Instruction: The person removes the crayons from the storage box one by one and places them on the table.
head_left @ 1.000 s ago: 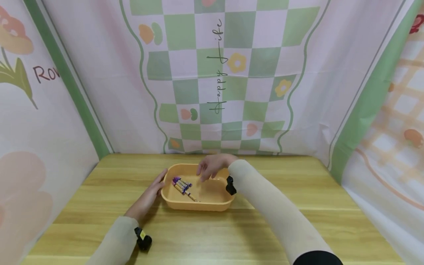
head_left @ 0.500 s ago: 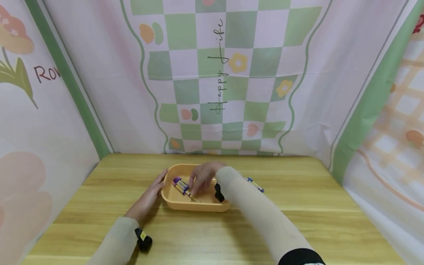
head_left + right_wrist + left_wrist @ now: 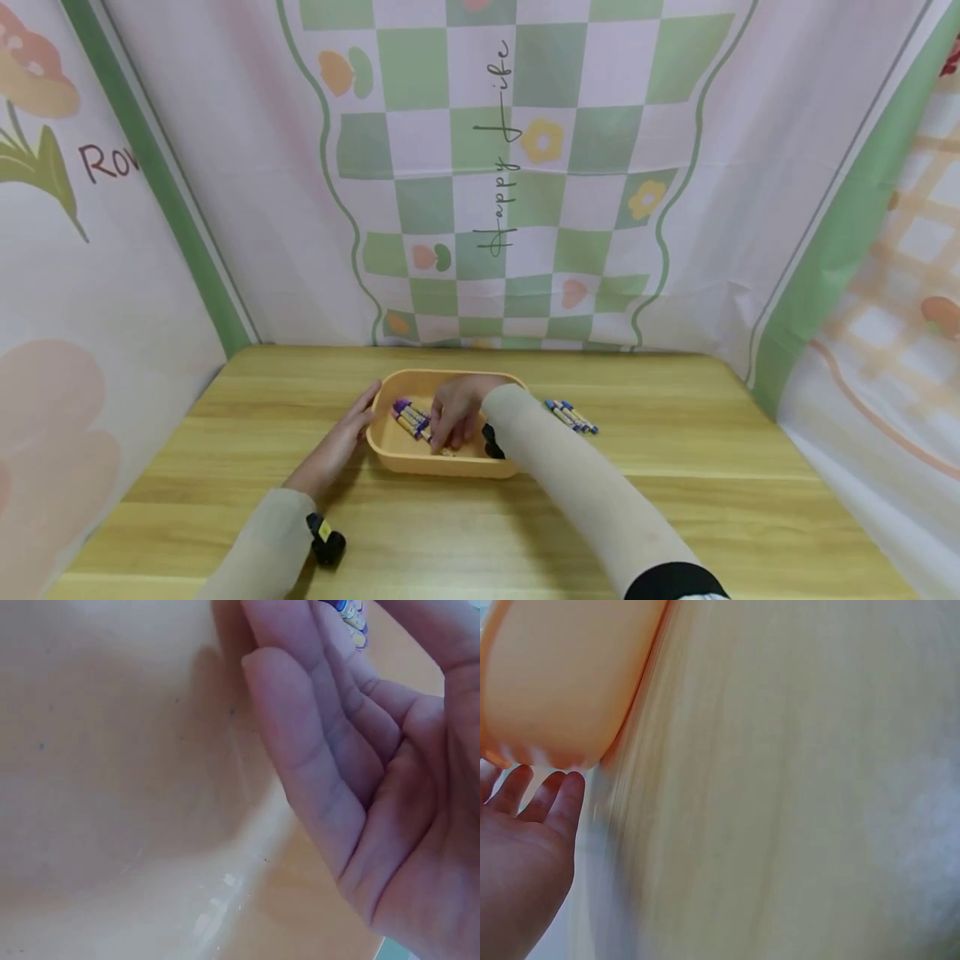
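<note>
A yellow-orange plastic basin [image 3: 442,468] sits on the table, its left end touched by my left hand [image 3: 345,433]. The left wrist view has the straight fingertips [image 3: 571,791] of that hand against the outer wall. Inside the basin, my right hand [image 3: 459,402] reaches down with curled fingers and pinches a yellow-wrapped crayon [image 3: 448,452], mostly covered by the fingers. Several purple-tipped crayons [image 3: 408,419] lie together just left of this hand. In the right wrist view the bent fingers [image 3: 300,735] hang over the basin floor, their gripping tips out of frame.
Several blue-tipped crayons [image 3: 572,417] lie side by side on the wooden table [image 3: 465,533], right of the basin and beside the right forearm. Patterned cloth [image 3: 420,200] hangs behind the table and along both sides.
My right hand has moved left and down inside the basin onto the crayon. The crayons right of the basin have come into view from behind the sleeve. My left hand stays put.
</note>
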`<control>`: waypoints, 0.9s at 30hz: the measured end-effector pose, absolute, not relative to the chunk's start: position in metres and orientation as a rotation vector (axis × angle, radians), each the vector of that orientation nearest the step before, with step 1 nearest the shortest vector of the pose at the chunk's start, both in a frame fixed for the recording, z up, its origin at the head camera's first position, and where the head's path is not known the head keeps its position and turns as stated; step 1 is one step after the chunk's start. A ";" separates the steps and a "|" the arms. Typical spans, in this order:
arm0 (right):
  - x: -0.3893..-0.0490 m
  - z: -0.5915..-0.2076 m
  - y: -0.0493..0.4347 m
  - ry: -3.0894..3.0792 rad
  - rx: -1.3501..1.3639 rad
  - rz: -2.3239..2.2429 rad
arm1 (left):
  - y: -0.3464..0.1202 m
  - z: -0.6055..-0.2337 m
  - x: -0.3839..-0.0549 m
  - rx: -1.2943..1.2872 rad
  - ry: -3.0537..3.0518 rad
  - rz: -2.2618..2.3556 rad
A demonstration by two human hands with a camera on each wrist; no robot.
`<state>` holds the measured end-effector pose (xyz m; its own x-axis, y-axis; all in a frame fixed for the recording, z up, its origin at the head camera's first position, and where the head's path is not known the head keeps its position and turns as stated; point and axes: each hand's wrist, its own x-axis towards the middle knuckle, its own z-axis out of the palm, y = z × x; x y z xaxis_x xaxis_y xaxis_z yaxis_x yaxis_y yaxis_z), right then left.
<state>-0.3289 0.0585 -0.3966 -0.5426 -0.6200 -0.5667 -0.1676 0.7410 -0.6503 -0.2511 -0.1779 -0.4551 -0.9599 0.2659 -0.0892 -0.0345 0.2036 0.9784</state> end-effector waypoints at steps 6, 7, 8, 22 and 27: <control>-0.329 -0.398 0.059 2.091 -0.591 -0.690 | -0.178 -0.454 -0.251 0.214 2.247 1.823; -0.329 -0.398 0.059 2.084 -0.585 -0.690 | -0.178 -0.454 -0.251 0.220 2.248 1.821; -0.330 -0.398 0.059 2.081 -0.582 -0.686 | -0.178 -0.453 -0.251 0.224 2.249 1.820; -0.346 -0.377 0.082 2.102 -0.609 -0.686 | -0.177 -0.453 -0.250 0.211 2.246 1.830; -0.348 -0.355 0.102 2.132 -0.634 -0.671 | -0.177 -0.452 -0.250 0.197 2.251 1.819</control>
